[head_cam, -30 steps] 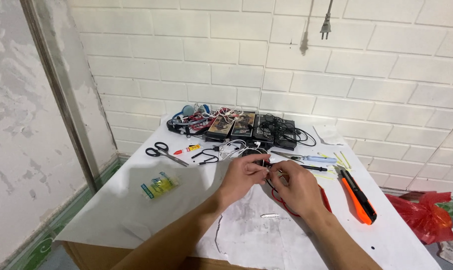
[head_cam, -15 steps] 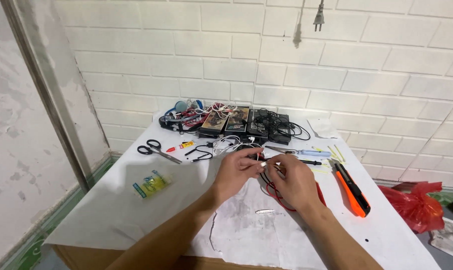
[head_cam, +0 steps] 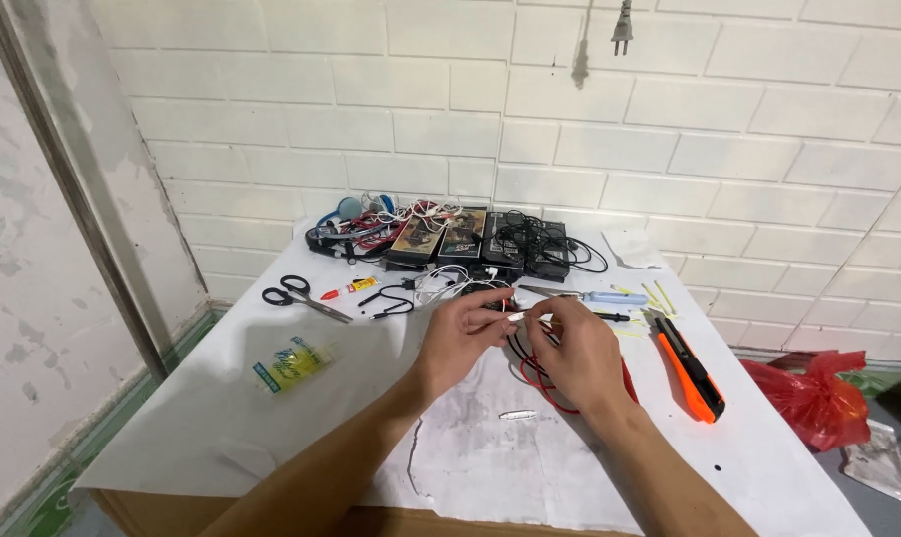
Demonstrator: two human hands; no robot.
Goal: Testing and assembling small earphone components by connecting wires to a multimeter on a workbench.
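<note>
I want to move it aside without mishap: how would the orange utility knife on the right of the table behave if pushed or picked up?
The orange utility knife lies flat on the white table cover, so it would probably slide rather than roll. It looks stiff and long, likely to swing round if pushed at one end. Whether its blade is out cannot be seen, so grip the body.

Your left hand [head_cam: 460, 338] and right hand [head_cam: 580, 348] meet over the white-covered table [head_cam: 172, 418], pinching a small white connector [head_cam: 517, 316] between their fingertips, with red and black wires [head_cam: 535, 373] trailing under your right palm. Just right of that hand lies an orange utility knife [head_cam: 691, 370]; black scissors [head_cam: 296, 295] and a green packet [head_cam: 291, 363] lie well to the left. Black adapters [head_cam: 490, 241] with tangled cables line the table's far edge by the brick wall [head_cam: 371, 109].
</note>
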